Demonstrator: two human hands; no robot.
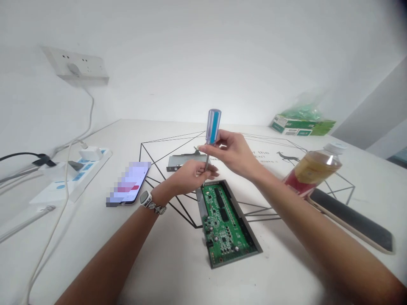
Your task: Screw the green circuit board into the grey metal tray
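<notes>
1. White walls and a white tabletop (165, 271) printed with thin black geometric lines surround you. A wall socket plate (74, 63) sits high at 10 o'clock, and cables run down from it towards a power strip (71, 182) at 9 o'clock.
2. Your right hand (232, 152) pinches a blue-and-clear screwdriver (213, 127) by its handle between thumb and fingers, tip pointing down.
3. Your left hand (187, 176) is curled just below it, beside the shaft; you can't tell whether it grips anything.
4. A green circuit board (224, 224) in a grey metal tray lies at 6 o'clock, just below both hands and apart from them.
5. A metal bracket (184, 162) lies at 11 o'clock, a pixelated phone (129, 183) at 9 o'clock, a tilted plastic bottle (313, 169) at 3 o'clock, a dark phone in a tan case (349, 220) at 4 o'clock and a green box (302, 125) at 2 o'clock.
</notes>
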